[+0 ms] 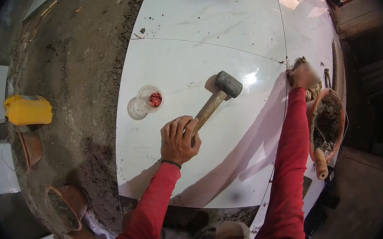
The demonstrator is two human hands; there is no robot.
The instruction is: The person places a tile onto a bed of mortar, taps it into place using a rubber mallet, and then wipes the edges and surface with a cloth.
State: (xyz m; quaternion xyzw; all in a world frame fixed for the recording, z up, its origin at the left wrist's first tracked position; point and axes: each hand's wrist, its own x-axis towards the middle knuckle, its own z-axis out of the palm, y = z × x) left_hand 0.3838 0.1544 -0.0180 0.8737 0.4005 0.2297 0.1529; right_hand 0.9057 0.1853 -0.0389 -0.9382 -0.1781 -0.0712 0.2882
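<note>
Looking down, I see my left hand [179,139] closed around the wooden handle of a mallet [219,97], whose grey head rests on a large white tile [197,64], probably for tapping it level. My right hand [304,75] reaches far right to the tile's edge at a joint; it is blurred, so I cannot tell its grip. A clear cup [149,98] of red bits sits on the tile left of the mallet. A trowel [321,154] lies in a mortar pan [339,109], right. A yellow can [28,110] sits far left on bare mortar.
</note>
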